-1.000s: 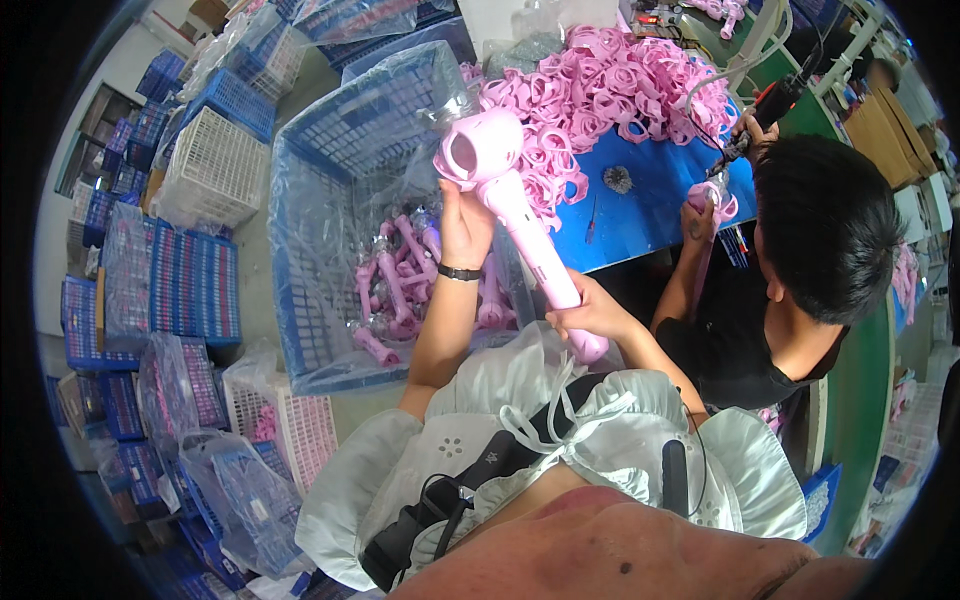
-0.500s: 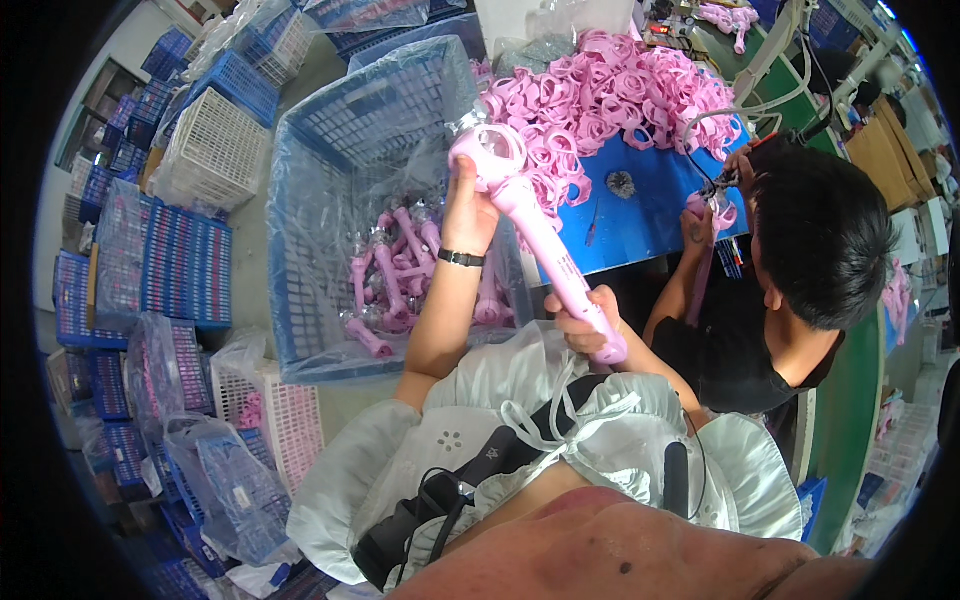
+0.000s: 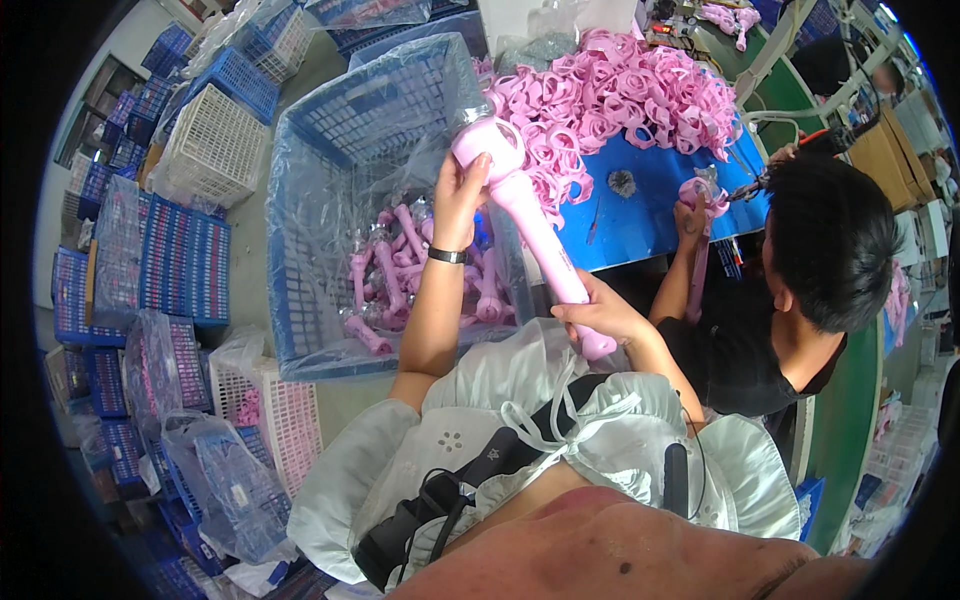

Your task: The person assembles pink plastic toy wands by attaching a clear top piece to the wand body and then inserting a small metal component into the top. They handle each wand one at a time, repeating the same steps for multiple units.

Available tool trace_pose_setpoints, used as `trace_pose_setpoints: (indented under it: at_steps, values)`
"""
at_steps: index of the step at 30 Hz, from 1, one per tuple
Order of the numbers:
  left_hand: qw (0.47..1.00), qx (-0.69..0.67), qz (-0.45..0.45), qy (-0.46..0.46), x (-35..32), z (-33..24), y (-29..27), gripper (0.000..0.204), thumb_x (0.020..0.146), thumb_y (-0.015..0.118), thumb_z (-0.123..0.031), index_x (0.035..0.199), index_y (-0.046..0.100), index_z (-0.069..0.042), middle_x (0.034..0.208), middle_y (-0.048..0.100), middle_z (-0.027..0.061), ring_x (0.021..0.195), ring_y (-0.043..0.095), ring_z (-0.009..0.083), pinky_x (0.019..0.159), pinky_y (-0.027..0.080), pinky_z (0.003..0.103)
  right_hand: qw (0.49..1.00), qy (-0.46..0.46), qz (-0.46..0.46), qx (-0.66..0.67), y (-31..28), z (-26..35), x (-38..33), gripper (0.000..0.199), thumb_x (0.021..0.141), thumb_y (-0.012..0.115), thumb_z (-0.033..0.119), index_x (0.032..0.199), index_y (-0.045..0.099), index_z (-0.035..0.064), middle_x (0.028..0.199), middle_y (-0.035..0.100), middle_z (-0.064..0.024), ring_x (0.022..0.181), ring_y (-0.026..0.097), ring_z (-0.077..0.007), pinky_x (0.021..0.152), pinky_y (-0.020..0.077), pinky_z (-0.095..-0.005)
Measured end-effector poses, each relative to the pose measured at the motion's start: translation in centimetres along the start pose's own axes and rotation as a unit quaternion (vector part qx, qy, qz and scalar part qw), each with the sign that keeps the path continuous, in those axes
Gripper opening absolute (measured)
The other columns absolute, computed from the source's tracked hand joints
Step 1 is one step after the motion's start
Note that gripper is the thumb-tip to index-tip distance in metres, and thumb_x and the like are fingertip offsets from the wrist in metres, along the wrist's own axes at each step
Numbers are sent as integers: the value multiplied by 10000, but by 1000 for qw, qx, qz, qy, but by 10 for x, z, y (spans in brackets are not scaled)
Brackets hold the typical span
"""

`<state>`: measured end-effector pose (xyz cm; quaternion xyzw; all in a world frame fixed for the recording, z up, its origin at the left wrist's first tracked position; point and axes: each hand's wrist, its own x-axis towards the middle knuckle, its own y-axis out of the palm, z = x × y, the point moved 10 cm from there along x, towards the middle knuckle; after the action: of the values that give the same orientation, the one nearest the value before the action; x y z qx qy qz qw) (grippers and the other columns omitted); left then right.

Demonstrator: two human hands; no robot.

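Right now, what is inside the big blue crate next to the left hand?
The blue crate has a clear plastic liner and a pile of pink handles at the bottom. The left hand and forearm cover part of the pile.

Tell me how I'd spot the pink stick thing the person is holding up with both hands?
Find the big blue plastic crate lined with clear plastic, left of the blue table. Just above its right edge, the left hand and right hand hold a long pink wand with a round ring head. Unlike the similar pink pieces lying inside the crate, it is raised in the air.
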<state>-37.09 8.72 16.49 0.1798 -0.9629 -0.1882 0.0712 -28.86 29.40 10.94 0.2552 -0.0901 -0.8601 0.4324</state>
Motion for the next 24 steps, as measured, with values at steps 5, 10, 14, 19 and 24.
trace_pose_setpoints:
  at_steps: [5, 10, 14, 19, 24]
  values:
    - [999, -21, 23, 19, -1, 0, 1, 407, 916, 549, -129, 1286, 406, -35, 1165, 530, 66, 1015, 558, 136, 827, 503, 300, 999, -9, 21, 27, -1, 1, -2, 474, 800, 677, 90, 1182, 409, 10, 725, 527, -15, 523, 538, -89, 476, 458, -239]
    - [969, -230, 79, 39, -6, -4, 14, 552, 917, 537, -325, 1350, 327, -53, 1296, 462, 95, 1129, 513, 242, 971, 411, 421, 940, -136, -132, -283, -8, 27, -8, 563, 795, 682, 174, 1245, 393, -4, 797, 608, -127, 658, 630, -267, 583, 503, -330]
    - [937, -331, 112, 15, -14, 3, 30, 697, 872, 474, -553, 1379, 308, -105, 1366, 411, 102, 1223, 432, 343, 1023, 327, 538, 831, -197, -244, -460, -1, 46, -19, 626, 788, 681, 257, 1274, 379, 2, 992, 595, -245, 820, 613, -415, 686, 512, -417]
    - [919, -387, 73, -29, -16, 20, 29, 686, 862, 449, -589, 1360, 350, -127, 1373, 411, 118, 1248, 391, 377, 1049, 249, 599, 811, -215, -260, -479, 6, 46, -19, 633, 793, 677, 267, 1287, 373, 12, 1076, 562, -252, 849, 610, -402, 696, 511, -418]
    - [896, -421, 129, -65, -16, 25, 37, 852, 811, 334, -736, 1345, 386, -74, 1257, 523, 176, 807, 556, 254, 697, 461, 374, 898, -269, -140, -319, -4, 13, -1, 546, 823, 663, 281, 1248, 449, 14, 1057, 585, -191, 920, 612, -321, 785, 483, -360]
